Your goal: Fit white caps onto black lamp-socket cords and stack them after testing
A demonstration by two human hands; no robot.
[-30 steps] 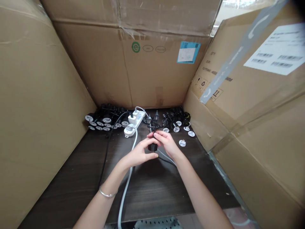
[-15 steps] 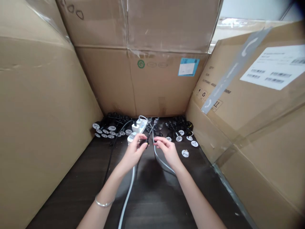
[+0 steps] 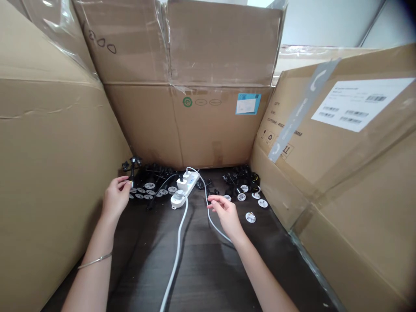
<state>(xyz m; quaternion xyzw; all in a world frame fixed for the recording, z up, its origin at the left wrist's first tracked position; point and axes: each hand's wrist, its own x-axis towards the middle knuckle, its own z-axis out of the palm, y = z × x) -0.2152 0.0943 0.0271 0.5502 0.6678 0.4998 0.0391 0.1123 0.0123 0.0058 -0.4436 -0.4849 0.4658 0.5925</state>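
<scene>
- Black miniature lantern post [image 3: 132,170] stands upright in the left hand [image 3: 116,196], just off the left end of the left pile, its head clear above the fingers [image 3: 124,182]
- Left hand: closed lightly, pinching the thin stem low down; the contact is small in frame but reads as a grip, not a release
- Right hand [image 3: 225,215]: open and empty, fingers spread, hovering just beside the white cable [image 3: 208,209]; contact with it cannot be told
- Handling, my read: post looks light and stiff, material unclear at this size; thin stem and small head look fragile, so hold at the stem or base, not the head
- Tangled black lanterns [image 3: 152,171] at left and [image 3: 239,178] at right will likely snag each other; lift one at a time
- White round discs [image 3: 250,217] lie loose and flat near the right pile; likely slippery, so take them by the edge
- White power strip [image 3: 186,185] with plugs sits between the piles, on a dark wood tabletop [image 3: 201,277]
- Cardboard cartons [image 3: 55,151] wall in the bench
</scene>
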